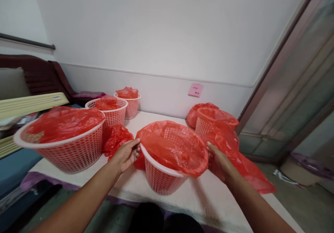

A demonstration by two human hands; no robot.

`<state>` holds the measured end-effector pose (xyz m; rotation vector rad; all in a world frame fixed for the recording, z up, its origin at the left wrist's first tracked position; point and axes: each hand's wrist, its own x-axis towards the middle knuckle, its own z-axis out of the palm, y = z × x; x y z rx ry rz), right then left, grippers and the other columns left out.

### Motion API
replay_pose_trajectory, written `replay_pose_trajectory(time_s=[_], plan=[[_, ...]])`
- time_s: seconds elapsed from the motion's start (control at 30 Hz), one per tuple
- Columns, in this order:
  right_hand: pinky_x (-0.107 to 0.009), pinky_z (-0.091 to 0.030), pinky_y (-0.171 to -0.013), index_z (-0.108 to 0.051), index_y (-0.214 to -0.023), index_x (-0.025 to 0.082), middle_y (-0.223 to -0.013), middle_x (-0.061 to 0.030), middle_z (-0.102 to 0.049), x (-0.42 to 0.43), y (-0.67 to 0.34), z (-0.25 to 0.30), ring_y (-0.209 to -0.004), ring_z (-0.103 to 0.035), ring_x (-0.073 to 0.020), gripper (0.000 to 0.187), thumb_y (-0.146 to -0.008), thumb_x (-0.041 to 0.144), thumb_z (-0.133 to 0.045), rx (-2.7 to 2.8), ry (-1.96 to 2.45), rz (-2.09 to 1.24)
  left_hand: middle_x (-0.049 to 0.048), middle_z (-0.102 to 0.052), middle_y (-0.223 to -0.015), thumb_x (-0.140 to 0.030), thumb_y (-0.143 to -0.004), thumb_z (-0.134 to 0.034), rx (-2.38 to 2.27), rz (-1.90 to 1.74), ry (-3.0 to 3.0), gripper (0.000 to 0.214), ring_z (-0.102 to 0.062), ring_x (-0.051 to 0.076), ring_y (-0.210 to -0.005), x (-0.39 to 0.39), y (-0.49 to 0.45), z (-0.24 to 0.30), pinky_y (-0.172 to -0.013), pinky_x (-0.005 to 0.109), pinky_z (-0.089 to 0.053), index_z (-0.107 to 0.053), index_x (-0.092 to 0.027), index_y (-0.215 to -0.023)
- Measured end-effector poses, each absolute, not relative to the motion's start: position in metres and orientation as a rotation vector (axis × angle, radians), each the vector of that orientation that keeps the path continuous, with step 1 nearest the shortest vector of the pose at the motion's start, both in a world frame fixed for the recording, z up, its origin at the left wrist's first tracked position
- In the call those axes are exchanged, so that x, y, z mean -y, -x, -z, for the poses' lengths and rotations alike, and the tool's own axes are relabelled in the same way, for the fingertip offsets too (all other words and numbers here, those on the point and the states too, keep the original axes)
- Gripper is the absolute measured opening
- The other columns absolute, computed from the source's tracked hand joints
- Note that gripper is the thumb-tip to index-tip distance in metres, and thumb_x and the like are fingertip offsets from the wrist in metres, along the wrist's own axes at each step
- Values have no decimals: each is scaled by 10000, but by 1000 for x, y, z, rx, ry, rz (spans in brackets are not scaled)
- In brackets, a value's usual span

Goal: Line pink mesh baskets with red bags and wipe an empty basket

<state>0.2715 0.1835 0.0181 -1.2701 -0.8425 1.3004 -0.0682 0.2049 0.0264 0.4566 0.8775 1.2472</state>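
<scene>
Arms [86, 187] reach forward, left hand [125, 157] pinching red bag [169, 144], right hand [218, 162] alongside, grip unclear.

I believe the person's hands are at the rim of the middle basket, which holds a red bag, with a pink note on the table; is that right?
Not quite: in the head view, the pink note is stuck to the wall, not on the table. The rest stands: the left hand and right hand are at the rim of the middle basket, with its red bag.
</scene>
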Motion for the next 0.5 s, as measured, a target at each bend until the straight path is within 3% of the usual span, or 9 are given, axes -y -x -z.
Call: replay_pose_trajectory(time_s=[0.17,0.33,0.5], plan=[[-184,-498,-496,-678,-900,230,-728,28,-657,-139,-257,-10,-592,-614,-92,293,-798,501,-720,567,1120,-1463,-2,-575,-609,-32,-882,-502,-861,-1259,-444,197,-549,53,-461,-192,68,-25,-403,126,-436,-571,-115,-717],[-172,-502,-497,-667,-876,199,-758,5,-676,-114,-237,-2,-639,-657,-107,370,-660,431,-859,508,1044,-1546,-26,-539,-633,-74,-927,-418,-862,-1288,-470,269,-489,25,-438,-170,63,-30,-393,115,-395,-521,-139,-686],[-177,-514,-531,-644,-802,175,-706,-16,-682,-110,-232,0,-617,-654,-104,297,-704,377,-838,518,991,-1597,-34,-522,-546,-212,-914,-547,-883,-1152,-638,160,-362,20,-342,-144,52,-46,-316,114,-260,-655,-107,-858]])
